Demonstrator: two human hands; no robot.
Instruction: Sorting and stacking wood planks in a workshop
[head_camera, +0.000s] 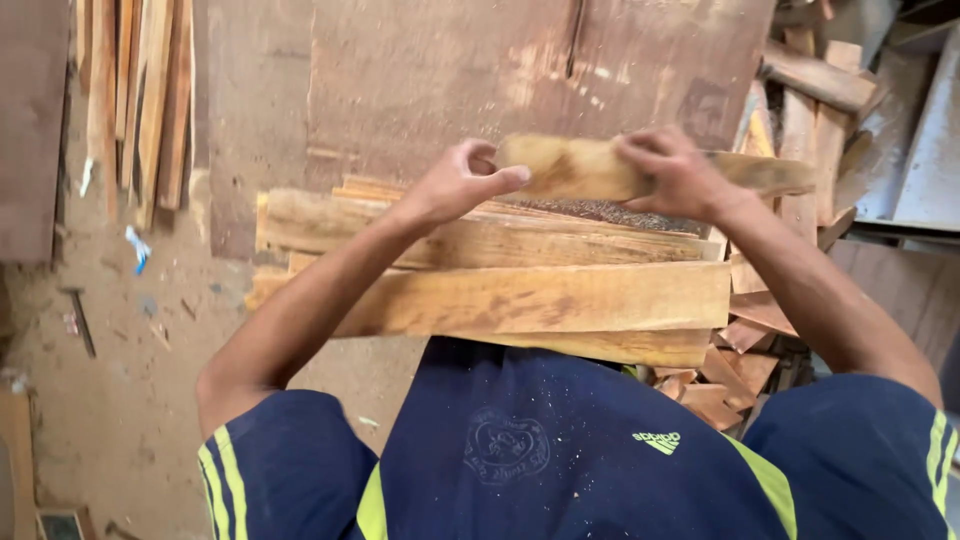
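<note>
— Underneath everything? Large flat reddish-brown wooden board (400, 80), dusted with sawdust.
— Directly on that board? Stack of long pale yellowish wooden planks (520, 295), lying crosswise at the near edge.

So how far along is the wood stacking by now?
Several flat pale wooden boards already lie stacked before the person. In hand: the left hand and right hand hold a short rough wooden piece above the stack. Loose wood offcuts at the right remain, seemingly unsorted.
</note>
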